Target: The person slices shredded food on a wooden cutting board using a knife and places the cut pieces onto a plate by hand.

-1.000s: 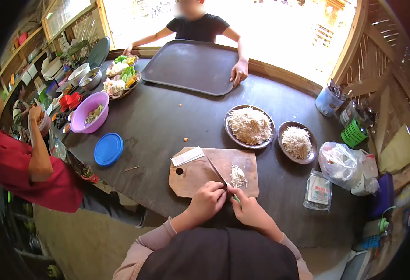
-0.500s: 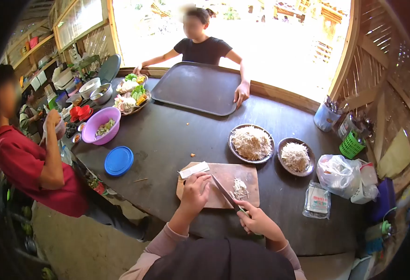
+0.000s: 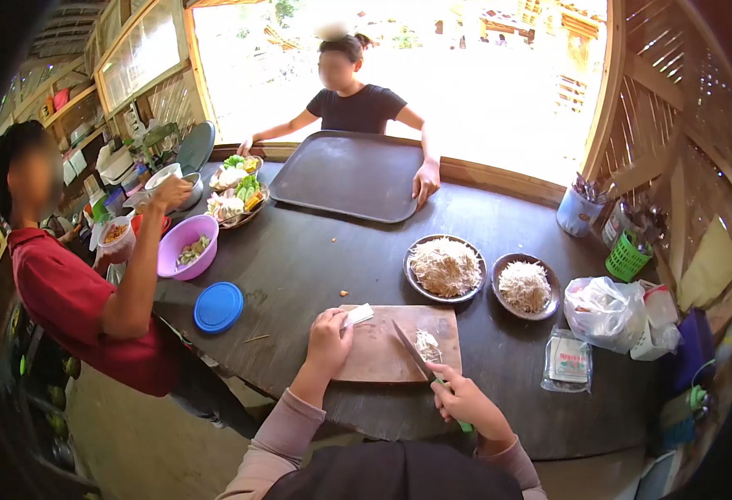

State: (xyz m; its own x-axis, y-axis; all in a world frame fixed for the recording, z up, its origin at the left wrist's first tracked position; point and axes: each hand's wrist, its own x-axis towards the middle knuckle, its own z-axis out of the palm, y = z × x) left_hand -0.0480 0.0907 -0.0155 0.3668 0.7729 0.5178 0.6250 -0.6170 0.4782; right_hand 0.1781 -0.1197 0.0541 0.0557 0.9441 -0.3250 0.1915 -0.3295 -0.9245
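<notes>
My left hand point(image 3: 330, 340) is closed around the left end of a white rectangular block point(image 3: 359, 315), which lies at the far left of the wooden cutting board point(image 3: 383, 354). The fingers hide part of the block, and I cannot make out what food it is. In my right hand point(image 3: 468, 400) is a knife point(image 3: 411, 347) with a green handle, gripped with its blade slanting up and left over the board. Beside the blade sits a small pile of thin white shreds point(image 3: 427, 345).
Two bowls of pale shreds point(image 3: 445, 267) point(image 3: 526, 285) stand beyond the board. A plastic bag point(image 3: 604, 312) is at the right. Across the table, a person holds a dark tray point(image 3: 349, 179). At the left, a person in red handles a tub point(image 3: 116, 239) near a purple bowl point(image 3: 189, 248) and blue lid point(image 3: 218, 307).
My left hand has moved left, away from the knife tip, onto the white block. The knife has shifted slightly right. The person in red has leaned in, bringing the tub over the table's edge.
</notes>
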